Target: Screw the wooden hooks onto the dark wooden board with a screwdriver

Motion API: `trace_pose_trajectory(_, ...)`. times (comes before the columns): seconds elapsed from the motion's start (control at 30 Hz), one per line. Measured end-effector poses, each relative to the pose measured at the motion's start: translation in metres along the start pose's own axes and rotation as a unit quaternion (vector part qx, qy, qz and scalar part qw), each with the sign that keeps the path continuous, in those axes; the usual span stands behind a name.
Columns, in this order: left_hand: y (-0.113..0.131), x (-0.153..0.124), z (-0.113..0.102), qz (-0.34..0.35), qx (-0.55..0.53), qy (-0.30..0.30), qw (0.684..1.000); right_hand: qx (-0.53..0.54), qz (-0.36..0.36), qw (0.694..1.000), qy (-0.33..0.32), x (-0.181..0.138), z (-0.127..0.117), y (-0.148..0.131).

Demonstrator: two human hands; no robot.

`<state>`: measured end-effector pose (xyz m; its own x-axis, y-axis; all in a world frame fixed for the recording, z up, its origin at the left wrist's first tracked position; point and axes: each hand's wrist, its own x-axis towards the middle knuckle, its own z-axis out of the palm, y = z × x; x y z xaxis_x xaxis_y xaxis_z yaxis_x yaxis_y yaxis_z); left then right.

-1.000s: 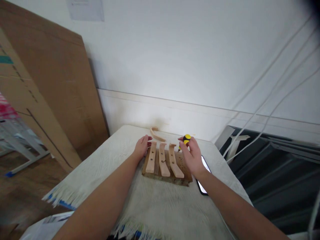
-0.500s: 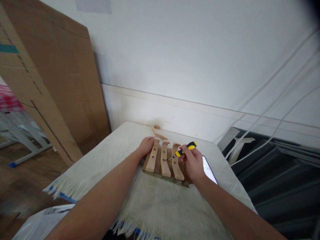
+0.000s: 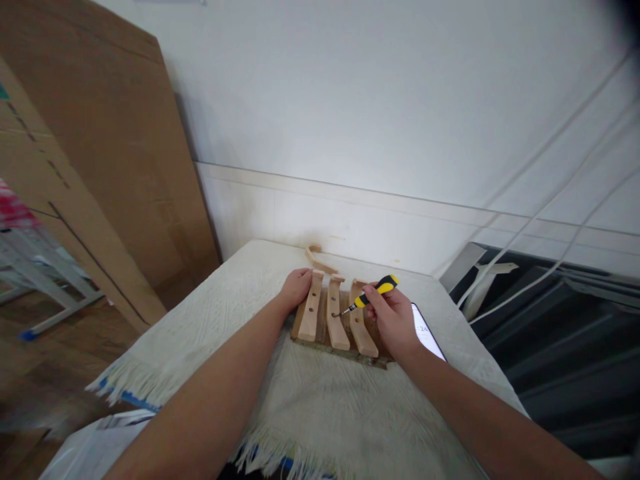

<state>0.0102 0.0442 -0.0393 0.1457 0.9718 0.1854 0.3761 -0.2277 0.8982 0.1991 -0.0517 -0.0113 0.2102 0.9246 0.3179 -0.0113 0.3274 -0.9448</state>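
A brown wooden board [image 3: 323,331] lies on the table, with three pale curved wooden hooks side by side on it: a left hook [image 3: 310,320], a middle hook [image 3: 338,332] and a right hook [image 3: 365,339]. Dark screw holes or screw heads dot the hooks. My left hand [image 3: 297,288] is closed at the board's upper left edge, against the left hook's top; its fingertips are partly hidden. In my right hand [image 3: 394,319] is a yellow and black screwdriver [image 3: 379,289], tilted, its tip at the lower hole of the middle hook.
Another curved wooden piece [image 3: 320,261] lies behind the board near the wall. A lit phone [image 3: 425,333] is right of my right hand. A fringed cream cloth [image 3: 220,320] covers the table. A tall cardboard box [image 3: 125,153] stands left; dark panels [image 3: 565,340] and white cables lean right.
My view has shifted slightly, so the table things appear a little farther right. The screwdriver tip stays at the middle hook's lower hole, and both hands keep their holds.
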Motion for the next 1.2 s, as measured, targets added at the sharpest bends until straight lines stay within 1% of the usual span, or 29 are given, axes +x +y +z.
trace_pose_trajectory(0.2,0.003,-0.001,0.000,-0.015,0.004,0.000,1.000,-0.004,-0.020,1.000,-0.004,-0.003,-0.001,-0.002)
trace_pose_trajectory(0.5,0.003,-0.002,0.000,-0.006,-0.002,0.010,1.000,-0.016,-0.013,1.000,-0.011,-0.004,0.000,-0.005)
trace_pose_trajectory(0.7,0.003,-0.003,0.000,-0.014,-0.003,0.001,1.000,0.020,-0.008,1.000,-0.010,-0.002,0.000,-0.001)
trace_pose_trajectory(0.83,0.004,-0.003,-0.001,-0.024,-0.012,-0.005,1.000,0.001,-0.013,1.000,0.000,-0.004,0.001,-0.001)
trace_pose_trajectory(0.9,0.005,-0.003,-0.001,-0.030,-0.011,-0.006,0.999,-0.019,-0.025,1.000,0.000,-0.005,0.002,-0.003)
trace_pose_trajectory(1.0,0.004,-0.003,0.000,-0.030,-0.010,-0.004,0.999,-0.060,-0.050,0.997,-0.017,-0.008,0.001,-0.006)
trace_pose_trajectory(1.1,0.001,-0.002,0.000,-0.023,-0.013,-0.006,1.000,-0.104,-0.095,0.989,-0.041,-0.010,0.000,-0.009)
trace_pose_trajectory(1.2,-0.002,0.000,0.000,-0.031,-0.019,-0.008,0.999,-0.130,-0.130,0.981,-0.060,-0.011,-0.001,-0.011)
